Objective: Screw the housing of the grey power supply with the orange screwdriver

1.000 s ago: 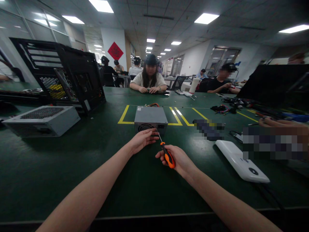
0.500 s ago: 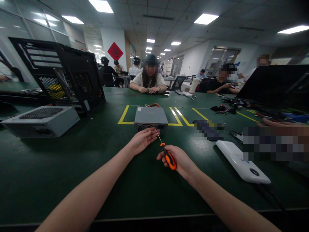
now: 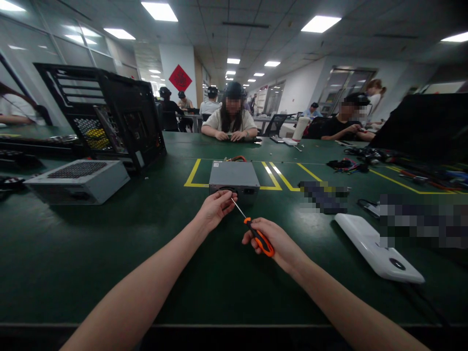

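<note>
Red wall poster, white cup

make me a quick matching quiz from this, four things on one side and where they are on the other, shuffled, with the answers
Things
1. screwdriver
2. grey box nearest the hands
3. black computer case
4. white oblong device

Places
A. with yellow tape on both sides of it
B. on the green table, to the right of both hands
C. in the right hand
D. at the left, beyond another grey box

Right pairs: 1-C, 2-A, 3-D, 4-B
</note>
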`<state>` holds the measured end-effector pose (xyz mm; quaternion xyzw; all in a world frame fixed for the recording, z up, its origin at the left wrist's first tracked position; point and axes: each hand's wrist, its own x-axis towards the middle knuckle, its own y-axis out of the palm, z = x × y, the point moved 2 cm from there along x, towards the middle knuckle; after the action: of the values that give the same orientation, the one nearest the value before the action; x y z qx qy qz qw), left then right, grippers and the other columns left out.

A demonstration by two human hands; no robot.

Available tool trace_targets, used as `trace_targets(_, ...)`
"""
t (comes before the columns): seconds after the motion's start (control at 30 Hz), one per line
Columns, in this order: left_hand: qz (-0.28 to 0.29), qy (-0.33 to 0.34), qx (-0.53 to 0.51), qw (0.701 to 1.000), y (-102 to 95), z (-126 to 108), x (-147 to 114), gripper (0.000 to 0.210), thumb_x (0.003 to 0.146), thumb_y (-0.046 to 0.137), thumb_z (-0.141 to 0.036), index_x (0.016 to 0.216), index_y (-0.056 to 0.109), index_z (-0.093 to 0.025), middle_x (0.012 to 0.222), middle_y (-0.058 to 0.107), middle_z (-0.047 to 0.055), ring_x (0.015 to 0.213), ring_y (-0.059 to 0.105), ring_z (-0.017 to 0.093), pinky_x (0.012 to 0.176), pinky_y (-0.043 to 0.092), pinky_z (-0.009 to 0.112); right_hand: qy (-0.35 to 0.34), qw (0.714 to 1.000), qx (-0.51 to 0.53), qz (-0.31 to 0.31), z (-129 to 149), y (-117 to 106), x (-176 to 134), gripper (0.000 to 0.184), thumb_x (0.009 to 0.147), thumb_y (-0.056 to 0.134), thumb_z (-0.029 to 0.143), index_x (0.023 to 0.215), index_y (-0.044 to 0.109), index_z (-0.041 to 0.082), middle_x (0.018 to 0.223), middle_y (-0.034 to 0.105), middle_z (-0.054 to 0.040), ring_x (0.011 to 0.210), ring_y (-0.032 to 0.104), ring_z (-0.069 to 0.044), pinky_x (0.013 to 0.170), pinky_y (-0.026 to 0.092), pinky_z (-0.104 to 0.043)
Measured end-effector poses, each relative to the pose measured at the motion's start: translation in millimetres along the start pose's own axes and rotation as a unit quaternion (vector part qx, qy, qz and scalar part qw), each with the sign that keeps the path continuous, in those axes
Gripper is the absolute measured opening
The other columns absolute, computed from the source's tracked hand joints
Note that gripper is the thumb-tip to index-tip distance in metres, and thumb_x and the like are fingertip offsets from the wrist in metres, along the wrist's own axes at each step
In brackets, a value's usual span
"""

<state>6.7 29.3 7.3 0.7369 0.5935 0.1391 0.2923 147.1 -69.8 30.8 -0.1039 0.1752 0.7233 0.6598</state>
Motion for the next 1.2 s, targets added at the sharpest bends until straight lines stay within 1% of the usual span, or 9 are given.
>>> trace_targets(0.13, -0.006, 0.005, -0.021, 1.000, -0.3, -1.9, -0.8, 0.009, 0.078, 0.057, -0.008, 0.084, 0.058, -0.014, 0.085, 0.066, 0.004, 0.075, 0.064, 0.010, 0.064, 0.052, 0.021, -0.008, 1.000, 0.003, -0.005, 1.1, 0.3, -1.9, 0.012, 0.083, 0.045, 0.025, 0.090, 0.048, 0.015, 0.064, 0.065, -0.0048, 0.052, 0.053, -0.010, 0.046, 0.038, -0.019)
trace_targets(0.3, 0.003, 0.008, -0.031, 0.999, 0.7, -2.1, -2.9, 0.015, 0.078, 0.057, -0.009, 0.092, 0.059, -0.015, 0.092, 0.067, 0.005, 0.081, 0.065, 0.013, 0.071, 0.053, 0.025, -0.022, 1.000, 0.017, 0.000, -1.3, -1.5, 0.1, 0.012, 0.082, 0.046, 0.026, 0.088, 0.047, 0.016, 0.064, 0.065, -0.0050, 0.053, 0.053, -0.010, 0.046, 0.038, -0.019)
trace_targets(0.37, 0.002, 0.008, -0.031, 0.999, 2.1, -1.5, -3.6, 0.018, 0.079, 0.057, -0.010, 0.095, 0.059, -0.015, 0.095, 0.067, 0.006, 0.083, 0.065, 0.014, 0.072, 0.054, 0.024, -0.026, 0.999, 0.018, 0.000, -2.8, -2.7, 1.3, 0.012, 0.082, 0.046, 0.027, 0.088, 0.047, 0.016, 0.065, 0.064, -0.0048, 0.053, 0.053, -0.010, 0.047, 0.038, -0.019)
trace_targets(0.47, -0.013, 0.014, -0.034, 0.999, 4.9, -0.7, -4.6, 0.019, 0.079, 0.057, -0.009, 0.097, 0.059, -0.014, 0.097, 0.067, 0.007, 0.083, 0.065, 0.013, 0.069, 0.054, 0.021, -0.034, 0.999, 0.018, 0.008, -4.4, -3.4, 2.7, 0.013, 0.082, 0.046, 0.028, 0.088, 0.047, 0.017, 0.067, 0.065, -0.0050, 0.055, 0.053, -0.010, 0.048, 0.039, -0.020)
trace_targets(0.67, -0.047, 0.039, -0.049, 0.997, 9.5, -0.4, -7.0, 0.016, 0.079, 0.055, -0.007, 0.093, 0.061, -0.013, 0.092, 0.068, 0.007, 0.079, 0.066, 0.013, 0.063, 0.054, 0.018, -0.039, 0.999, 0.018, 0.008, -5.3, -1.8, 3.4, 0.010, 0.081, 0.046, 0.027, 0.084, 0.046, 0.017, 0.061, 0.064, -0.0031, 0.050, 0.050, -0.009, 0.046, 0.037, -0.019)
trace_targets(0.83, -0.036, 0.039, -0.052, 0.997, 12.1, 0.4, -8.9, 0.015, 0.080, 0.054, -0.007, 0.091, 0.062, -0.013, 0.093, 0.068, 0.007, 0.078, 0.066, 0.013, 0.062, 0.054, 0.017, -0.048, 0.999, 0.020, 0.005, -6.3, -1.2, 3.3, 0.009, 0.081, 0.045, 0.026, 0.084, 0.046, 0.018, 0.060, 0.063, -0.0019, 0.050, 0.050, -0.009, 0.047, 0.037, -0.019)
trace_targets(0.97, -0.041, 0.039, -0.056, 0.997, 12.0, 1.4, -8.6, 0.014, 0.080, 0.054, -0.008, 0.091, 0.062, -0.012, 0.091, 0.068, 0.007, 0.077, 0.066, 0.012, 0.061, 0.054, 0.016, -0.052, 0.998, 0.016, 0.014, -6.3, 0.0, 3.2, 0.011, 0.081, 0.046, 0.027, 0.086, 0.046, 0.018, 0.060, 0.062, -0.0013, 0.051, 0.050, -0.009, 0.047, 0.037, -0.019)
trace_targets(1.2, -0.040, 0.056, -0.067, 0.995, 10.0, 2.4, -5.5, 0.014, 0.079, 0.056, -0.007, 0.090, 0.062, -0.012, 0.092, 0.068, 0.006, 0.078, 0.066, 0.011, 0.063, 0.054, 0.016, -0.045, 0.999, 0.002, -0.003, -3.2, 1.5, 0.8, 0.009, 0.081, 0.044, 0.025, 0.086, 0.046, 0.017, 0.058, 0.061, -0.0008, 0.049, 0.049, -0.009, 0.046, 0.036, -0.019)
